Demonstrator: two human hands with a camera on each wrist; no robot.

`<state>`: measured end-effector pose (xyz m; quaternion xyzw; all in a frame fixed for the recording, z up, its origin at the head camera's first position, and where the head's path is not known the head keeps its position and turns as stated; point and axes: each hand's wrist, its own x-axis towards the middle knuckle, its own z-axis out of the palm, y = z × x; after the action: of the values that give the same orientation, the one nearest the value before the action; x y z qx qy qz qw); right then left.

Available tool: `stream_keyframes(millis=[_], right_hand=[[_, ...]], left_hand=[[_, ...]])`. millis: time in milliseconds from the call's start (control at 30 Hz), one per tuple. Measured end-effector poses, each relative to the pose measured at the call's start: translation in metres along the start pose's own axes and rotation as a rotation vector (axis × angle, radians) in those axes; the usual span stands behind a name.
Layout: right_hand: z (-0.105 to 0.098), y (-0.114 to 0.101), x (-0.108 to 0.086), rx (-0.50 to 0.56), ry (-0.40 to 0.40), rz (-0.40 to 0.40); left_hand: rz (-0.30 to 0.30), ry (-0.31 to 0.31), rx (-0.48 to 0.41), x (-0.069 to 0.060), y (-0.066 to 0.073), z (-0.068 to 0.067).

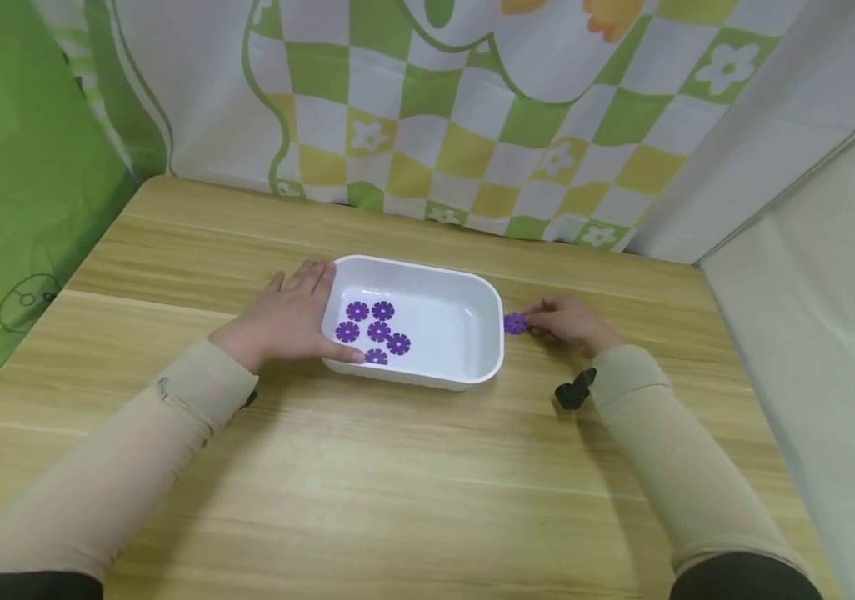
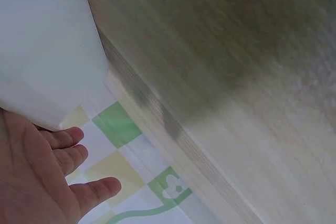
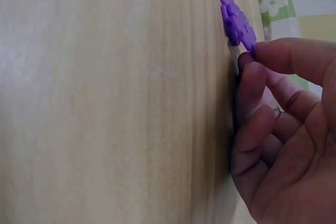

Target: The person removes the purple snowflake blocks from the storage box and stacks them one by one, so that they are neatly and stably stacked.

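Observation:
A white plastic tub (image 1: 438, 377) stands on the table with several purple snowflake discs (image 1: 378, 331) lying flat in its left half. My left hand (image 1: 292, 312) rests against the tub's left end, fingers extended along the outside and thumb over the near rim. In the left wrist view, those fingers (image 2: 65, 158) look straight beside the tub's pale wall (image 2: 47, 40). Just right of the tub, my right hand (image 1: 566, 321) pinches a purple snowflake disc (image 1: 515, 323) between thumb and fingertips. The right wrist view shows this disc (image 3: 237, 22) tilted, held by its edge.
The wooden table (image 1: 367, 483) extends around the tub on all sides. A checked green, yellow and white curtain (image 1: 465, 125) hangs at the back edge. Green cloth (image 1: 15, 183) is on the left and a pale panel (image 1: 825, 333) on the right.

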<state>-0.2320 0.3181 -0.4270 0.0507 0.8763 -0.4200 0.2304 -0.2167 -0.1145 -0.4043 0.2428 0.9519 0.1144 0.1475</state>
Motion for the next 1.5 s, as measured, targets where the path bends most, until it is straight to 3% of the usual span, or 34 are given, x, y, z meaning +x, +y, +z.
stream_keyframes(millis=[633, 900, 1000, 1133, 1233, 1333, 1500], right_hand=[[0.009, -0.006, 0.007, -0.222, 0.037, -0.077], [0.009, -0.008, 0.006, -0.227, 0.035, -0.085], [0.006, -0.017, 0.004, -0.243, 0.072, -0.123], [0.008, -0.047, -0.003, -0.292, 0.136, -0.184], [0.018, -0.083, -0.008, -0.385, 0.125, -0.214], [0.033, -0.119, -0.015, -0.488, 0.034, -0.29], [0.062, -0.16, -0.017, -0.648, -0.223, -0.404]], left_hand=[[-0.008, 0.002, -0.018, -0.002, -0.002, -0.002], [-0.005, 0.006, -0.011, 0.0, -0.003, 0.001], [-0.005, 0.002, -0.014, 0.0, -0.003, 0.0], [-0.006, 0.0, -0.014, -0.001, -0.002, 0.0], [-0.007, 0.002, -0.012, -0.001, -0.003, 0.0], [-0.006, 0.004, -0.007, -0.001, -0.003, 0.001], [-0.003, 0.012, -0.014, 0.0, 0.0, 0.001]])
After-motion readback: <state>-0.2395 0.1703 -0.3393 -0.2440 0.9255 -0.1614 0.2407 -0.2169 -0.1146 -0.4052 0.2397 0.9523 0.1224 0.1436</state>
